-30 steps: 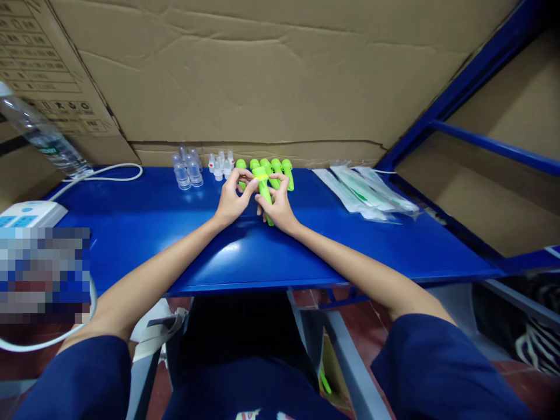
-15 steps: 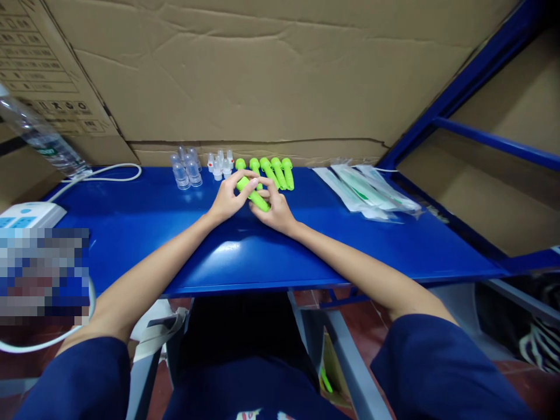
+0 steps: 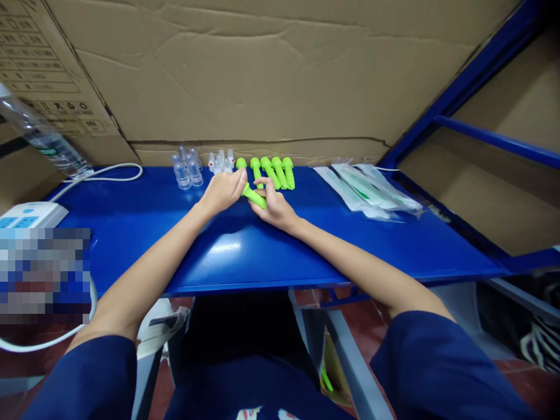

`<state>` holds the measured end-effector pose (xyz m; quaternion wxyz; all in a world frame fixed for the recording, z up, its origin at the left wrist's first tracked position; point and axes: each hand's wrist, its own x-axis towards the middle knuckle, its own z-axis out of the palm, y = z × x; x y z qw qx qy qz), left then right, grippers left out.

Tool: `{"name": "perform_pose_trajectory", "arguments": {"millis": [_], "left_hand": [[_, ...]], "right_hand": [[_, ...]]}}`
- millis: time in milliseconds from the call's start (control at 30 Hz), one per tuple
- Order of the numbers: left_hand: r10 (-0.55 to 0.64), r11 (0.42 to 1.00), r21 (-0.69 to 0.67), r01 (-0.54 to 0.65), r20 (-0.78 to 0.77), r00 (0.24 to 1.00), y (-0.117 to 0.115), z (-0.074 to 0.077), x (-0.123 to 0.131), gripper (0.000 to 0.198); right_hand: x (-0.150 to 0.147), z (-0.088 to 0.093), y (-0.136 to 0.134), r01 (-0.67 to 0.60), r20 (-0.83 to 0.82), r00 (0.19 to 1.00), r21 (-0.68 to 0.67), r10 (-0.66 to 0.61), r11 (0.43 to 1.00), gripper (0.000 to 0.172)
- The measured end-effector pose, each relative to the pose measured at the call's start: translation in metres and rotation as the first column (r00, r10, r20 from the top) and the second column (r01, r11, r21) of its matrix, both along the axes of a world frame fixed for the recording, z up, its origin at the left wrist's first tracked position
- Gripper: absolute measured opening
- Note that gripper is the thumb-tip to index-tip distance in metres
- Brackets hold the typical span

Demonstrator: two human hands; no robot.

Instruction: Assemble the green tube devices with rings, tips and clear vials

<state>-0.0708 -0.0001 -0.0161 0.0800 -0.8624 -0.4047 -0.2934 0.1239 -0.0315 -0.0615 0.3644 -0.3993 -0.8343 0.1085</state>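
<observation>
A bright green, flashlight-shaped plastic piece [image 3: 257, 199] is held tilted above the blue table, between my two hands. My left hand [image 3: 224, 191] is closed over its wider head end, which the fingers hide. The narrow end lies in the fingers of my right hand [image 3: 276, 208], with the thumb and forefinger curled around it. Just behind my hands stand several more green flashlight-shaped pieces [image 3: 277, 172] in a row, plus one short green cap-like piece [image 3: 241, 163]. Small clear-white caps [image 3: 221, 161], some with red dots, are grouped behind my left hand.
Clear plastic cups [image 3: 187, 169] stand at the back left. Sealed clear-and-white packets [image 3: 365, 188] lie to the right. A white power strip [image 3: 32, 217], its cable and a water bottle [image 3: 44, 137] are at the left. Cardboard [image 3: 262, 76] walls the table's [image 3: 350, 245] back.
My left hand has turned and closed over the head of the green piece, covering it, and shifted slightly left. My right hand stays nearly in place on the narrow end.
</observation>
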Motion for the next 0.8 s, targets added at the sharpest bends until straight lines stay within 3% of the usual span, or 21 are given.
{"name": "perform_pose_trajectory", "arguments": {"millis": [133,267,367,467,567,700,800], "left_hand": [[0.056,0.993,-0.103,-0.049,0.071,0.996,0.001,-0.003,0.007,0.046],[0.068,0.982,-0.186,-0.038,0.157,0.985,0.007,-0.005,0.012,0.036],[0.065,0.959,-0.284,-0.001,0.213,0.975,0.009,-0.006,0.008,0.041],[0.028,0.906,-0.409,0.109,0.315,0.949,0.009,-0.008,0.000,0.044],[0.008,0.898,-0.405,0.173,0.407,0.913,0.010,-0.012,-0.008,0.041],[0.009,0.941,-0.304,0.147,0.457,0.890,0.019,-0.021,-0.015,0.046],[0.052,0.975,-0.214,0.057,0.473,0.879,0.028,-0.027,-0.021,0.045]], "right_hand": [[0.001,0.008,-0.003,0.106,0.252,0.961,0.040,-0.112,0.994,0.045],[0.000,0.020,-0.011,0.148,0.528,0.829,0.117,-0.188,0.982,0.046],[-0.003,0.026,-0.016,0.138,0.619,0.759,0.150,-0.202,0.979,0.049],[-0.004,0.027,-0.017,0.125,0.591,0.781,0.169,-0.202,0.978,0.047],[0.000,0.025,-0.013,0.105,0.455,0.869,0.215,-0.195,0.971,0.042],[0.009,0.024,-0.009,0.083,0.336,0.930,0.197,-0.147,0.977,0.043],[0.016,0.028,-0.005,0.146,0.289,0.939,0.161,-0.188,0.976,0.043]]}}
